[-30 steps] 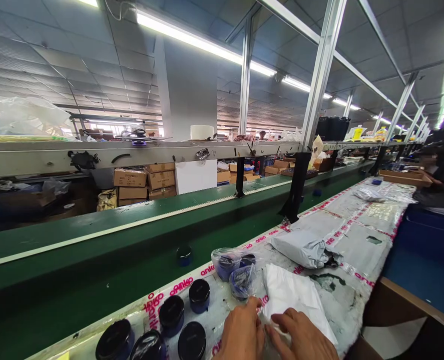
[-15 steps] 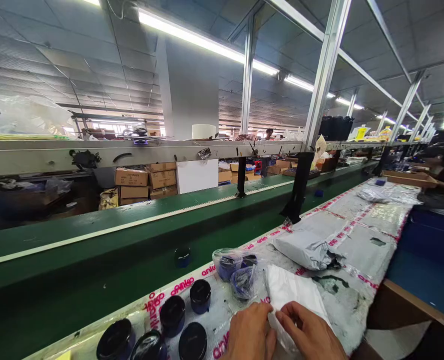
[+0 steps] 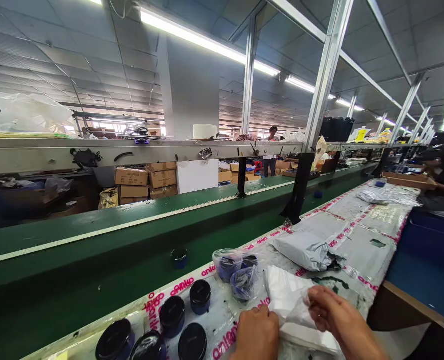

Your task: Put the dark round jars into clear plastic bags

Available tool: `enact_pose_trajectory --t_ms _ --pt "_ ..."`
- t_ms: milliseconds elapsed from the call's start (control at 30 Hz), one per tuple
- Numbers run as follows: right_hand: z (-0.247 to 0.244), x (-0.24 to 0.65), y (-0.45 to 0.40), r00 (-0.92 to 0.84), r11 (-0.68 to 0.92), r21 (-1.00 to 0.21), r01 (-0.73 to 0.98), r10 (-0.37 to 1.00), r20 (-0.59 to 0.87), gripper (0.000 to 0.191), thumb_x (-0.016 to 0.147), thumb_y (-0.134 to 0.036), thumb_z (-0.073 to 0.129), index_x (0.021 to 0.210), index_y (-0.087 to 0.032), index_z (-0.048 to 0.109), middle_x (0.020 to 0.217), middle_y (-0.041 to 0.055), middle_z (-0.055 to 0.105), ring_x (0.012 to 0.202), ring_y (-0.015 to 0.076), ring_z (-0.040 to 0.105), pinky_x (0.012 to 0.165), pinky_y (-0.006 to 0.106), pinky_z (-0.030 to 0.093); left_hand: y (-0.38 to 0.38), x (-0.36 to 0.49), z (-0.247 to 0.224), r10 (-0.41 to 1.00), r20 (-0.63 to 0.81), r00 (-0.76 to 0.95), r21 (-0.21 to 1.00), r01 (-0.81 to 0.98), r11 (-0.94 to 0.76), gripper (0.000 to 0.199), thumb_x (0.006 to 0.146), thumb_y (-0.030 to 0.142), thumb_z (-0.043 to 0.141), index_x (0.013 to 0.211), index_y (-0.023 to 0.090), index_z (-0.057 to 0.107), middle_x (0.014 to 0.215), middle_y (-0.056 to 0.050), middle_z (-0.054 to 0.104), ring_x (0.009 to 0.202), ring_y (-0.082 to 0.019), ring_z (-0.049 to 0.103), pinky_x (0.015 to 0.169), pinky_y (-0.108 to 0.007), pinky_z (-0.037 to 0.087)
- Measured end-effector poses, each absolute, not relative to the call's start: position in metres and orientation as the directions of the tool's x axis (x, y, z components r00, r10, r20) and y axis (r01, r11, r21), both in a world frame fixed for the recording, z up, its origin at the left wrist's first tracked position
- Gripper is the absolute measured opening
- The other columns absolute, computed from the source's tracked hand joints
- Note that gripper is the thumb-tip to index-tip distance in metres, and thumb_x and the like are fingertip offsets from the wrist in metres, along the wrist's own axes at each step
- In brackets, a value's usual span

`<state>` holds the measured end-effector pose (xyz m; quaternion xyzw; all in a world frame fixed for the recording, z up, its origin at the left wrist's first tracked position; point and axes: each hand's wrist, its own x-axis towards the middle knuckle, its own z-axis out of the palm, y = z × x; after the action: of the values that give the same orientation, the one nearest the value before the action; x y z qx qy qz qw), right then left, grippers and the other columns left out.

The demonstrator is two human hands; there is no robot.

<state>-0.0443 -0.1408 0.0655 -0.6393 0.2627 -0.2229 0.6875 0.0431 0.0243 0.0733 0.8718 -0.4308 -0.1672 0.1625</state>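
A stack of thin white bags (image 3: 287, 285) lies on the covered bench near its front. My left hand (image 3: 258, 332) is closed at the left edge of the stack, fingers bent down on a white sheet. My right hand (image 3: 332, 312) pinches a thin, translucent white bag (image 3: 300, 305) above the stack. Left of my hands stand several round black-topped containers (image 3: 192, 341). Just beyond them, others sit in clear plastic wrap (image 3: 242, 282).
A green conveyor (image 3: 131, 280) runs beyond the bench, carrying a dark round container (image 3: 179, 258). A silvery-white package (image 3: 304, 247) lies farther along the bench. At the far right a person (image 3: 441, 175) is beside a cardboard box (image 3: 407, 180).
My right hand has moved right and up, drawing the thin bag across the stack. My left hand has shifted slightly right. The container on the conveyor has moved slightly left.
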Motion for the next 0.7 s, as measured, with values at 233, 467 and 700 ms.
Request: enact_pose_trajectory --t_ms 233,467,700 --pt "0.105 -0.066 -0.175 0.47 0.478 -0.8 0.363 -0.835 -0.285 0.005 0.074 -0.022 0.064 0.079 -0.023 0.066 0.07 -0.0028 0.068 0.054 0.0112 0.06 0.049 0.019 0.053 0.021 0.04 0.071 -0.808 -0.158 0.567 0.384 -0.719 -0.58 0.04 0.089 0.003 0.041 0.118 0.009 0.068 0.121 -0.024 0.066 0.113 -0.041 0.062 0.089 -0.052 0.052" --pt "0.123 -0.084 -0.183 0.426 0.413 -0.804 0.428 -0.877 -0.223 0.009 0.065 -0.022 0.075 0.072 -0.021 0.069 0.067 -0.0024 0.067 0.059 0.0104 0.062 0.055 0.015 0.058 0.027 0.037 0.08 -0.788 -0.166 0.592 0.348 -0.713 -0.609 0.043 0.087 0.005 0.046 0.126 0.016 0.061 0.128 -0.018 0.063 0.111 -0.038 0.064 0.087 -0.05 0.054" --pt "0.159 -0.078 -0.159 0.41 0.207 -0.852 0.481 -0.912 0.011 0.02 0.063 -0.032 0.08 0.063 -0.02 0.064 0.062 -0.0003 0.059 0.056 0.011 0.053 0.045 0.017 0.051 0.038 0.036 0.086 -0.794 -0.183 0.58 0.32 -0.729 -0.606 0.034 0.085 0.008 0.056 0.117 0.015 0.067 0.126 -0.016 0.064 0.113 -0.035 0.063 0.091 -0.047 0.054"
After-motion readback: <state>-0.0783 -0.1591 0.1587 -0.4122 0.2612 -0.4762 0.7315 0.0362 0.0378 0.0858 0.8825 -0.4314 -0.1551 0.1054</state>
